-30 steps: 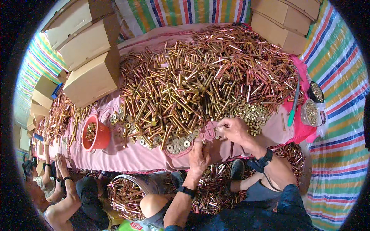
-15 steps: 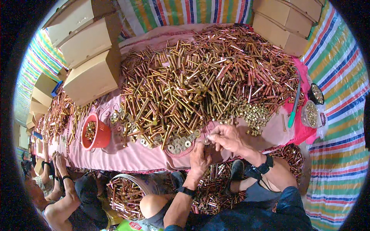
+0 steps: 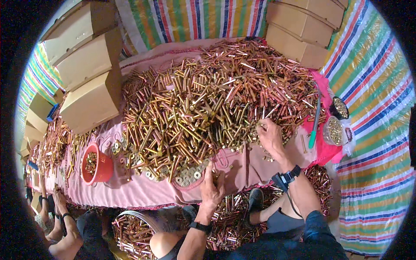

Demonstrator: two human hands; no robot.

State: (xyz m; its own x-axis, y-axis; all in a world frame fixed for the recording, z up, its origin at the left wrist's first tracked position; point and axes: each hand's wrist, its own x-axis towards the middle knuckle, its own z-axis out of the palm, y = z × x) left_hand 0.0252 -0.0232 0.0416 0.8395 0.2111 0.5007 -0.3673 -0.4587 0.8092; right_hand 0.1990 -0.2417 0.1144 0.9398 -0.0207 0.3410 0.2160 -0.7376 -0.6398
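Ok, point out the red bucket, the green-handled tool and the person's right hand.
red bucket (image 3: pixel 103 170), head view, on its outer wall.
green-handled tool (image 3: pixel 315 127), head view, on the middle of its handle.
right hand (image 3: pixel 271 136), head view, on the back of the hand, by the pile of brass pieces (image 3: pixel 195 104).

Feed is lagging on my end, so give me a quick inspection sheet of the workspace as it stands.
Surface: pink cloth-covered table, mostly buried.
Job's things: big heap of brass and copper-coloured metal cylinders; small round brass pieces at the near edge.
Clutter: red plastic bucket, clear tub of small brass parts, green-handled tool.
Grippers: left hand rests on the table edge by the round pieces; right hand reaches into the heap's near side; what it grips cannot be told.
Cables: nothing seen.
Surroundings: tan cardboard boxes left and top right, striped tarpaulin, more cylinders on the floor, another person's arms lower left.
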